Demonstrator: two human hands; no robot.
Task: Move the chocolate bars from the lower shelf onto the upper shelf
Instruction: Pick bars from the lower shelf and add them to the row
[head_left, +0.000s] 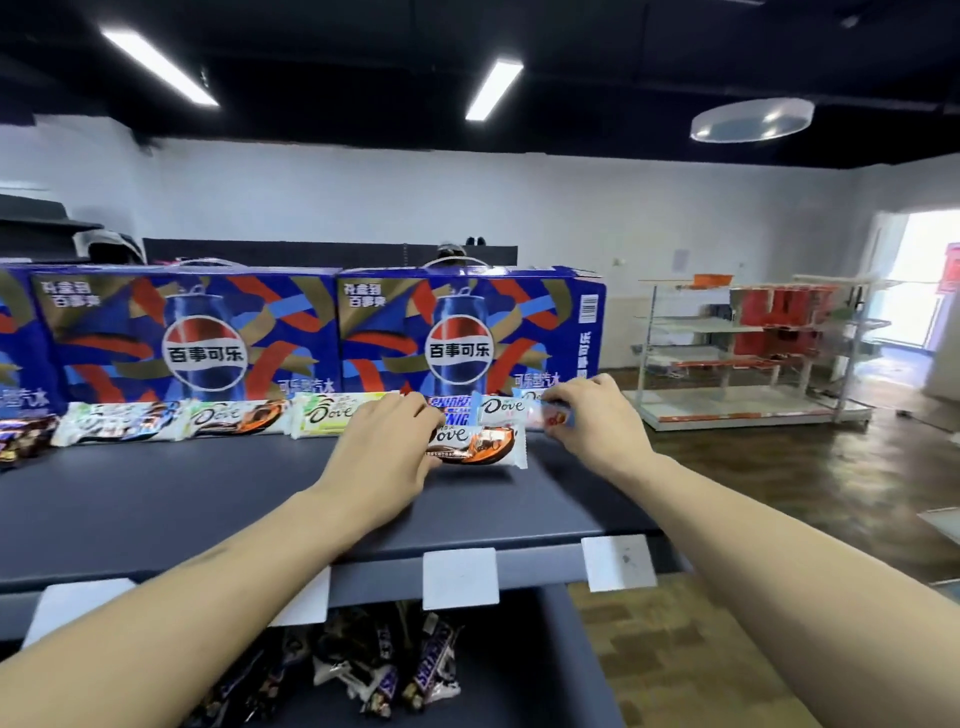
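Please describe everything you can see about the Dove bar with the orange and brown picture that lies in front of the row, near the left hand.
The Dove bar is a long flat bar in a glossy white wrapper, with "Dove" in white script on a dark brown swirl and an orange and brown picture at its right end. The wrapper looks sealed. It lies flat on the dark upper shelf, label up, lengthwise left to right, in front of the row of bars. The left hand touches its left end.

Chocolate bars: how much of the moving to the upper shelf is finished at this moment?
Partly done. A row of bars already lies on the upper shelf before the Pepsi boxes. In hand: the left hand places a Dove bar; the right hand holds a small bar. Left: a pile of bars on the lower shelf.
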